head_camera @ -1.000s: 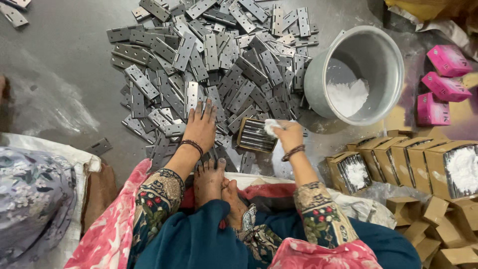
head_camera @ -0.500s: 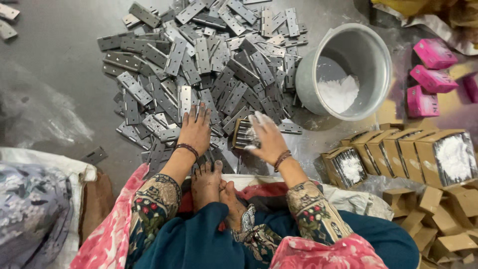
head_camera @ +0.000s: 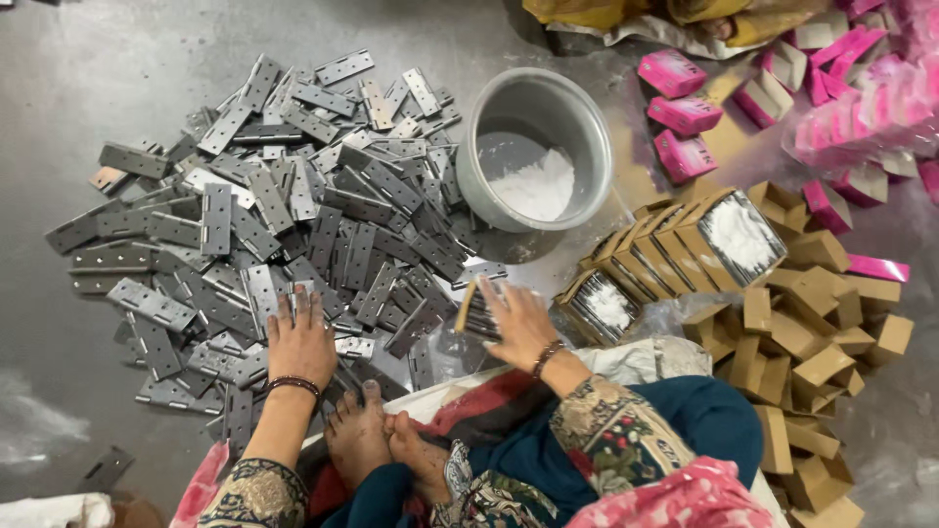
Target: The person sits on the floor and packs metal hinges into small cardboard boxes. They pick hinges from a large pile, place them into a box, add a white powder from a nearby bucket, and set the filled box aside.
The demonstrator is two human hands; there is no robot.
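Note:
A big heap of grey metal hinges [head_camera: 284, 215] covers the floor in front of me. My left hand [head_camera: 300, 339] lies flat on the near edge of the heap, fingers spread over the hinges. My right hand [head_camera: 520, 325] rests on a small stack of hinges [head_camera: 477, 311] standing on edge in a brown box. A grey metal pot [head_camera: 533, 147] with white powder inside stands just beyond that stack. My bare feet [head_camera: 377, 440] are tucked between my arms.
Brown cardboard boxes [head_camera: 812, 352] lie piled at the right, some open ones [head_camera: 685, 254] packed with hinges and white padding. Pink boxes [head_camera: 685, 108] are scattered at the top right. A lone hinge [head_camera: 106, 467] lies at the lower left by a white cloth.
My view has swung left, so everything sits further right in the frame. My right hand has slid over the boxed hinge stack. My left hand stays pressed on the heap.

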